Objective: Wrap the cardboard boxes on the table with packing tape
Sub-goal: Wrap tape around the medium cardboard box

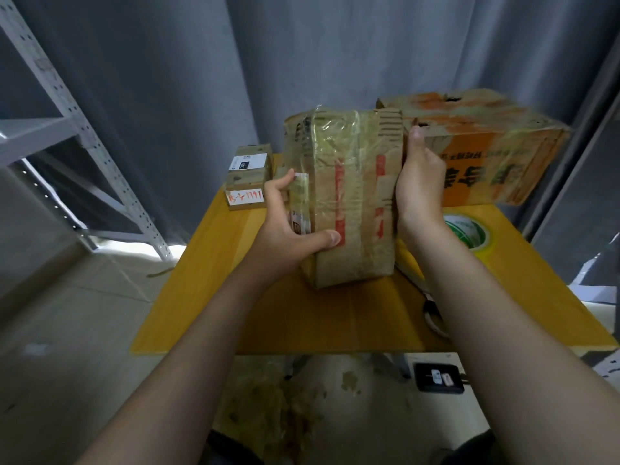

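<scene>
Head view: left hand (285, 226) grips box (352, 203) by its left side; right hand (419, 186) presses the right side, fingers hidden.

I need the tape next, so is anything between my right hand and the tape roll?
Nothing visible does. The tape roll lies flat on the table beside the wrist of your right hand, which rests against the box; the orange box stands farther back.

My left grip (285, 226) holds the taped box (349, 203) by its left edge, thumb across the front; my right grip (421, 182) lies flat against its right side. Past my right grip sits an orange box (496, 162), a tape roll (469, 231) beside that wrist.
</scene>
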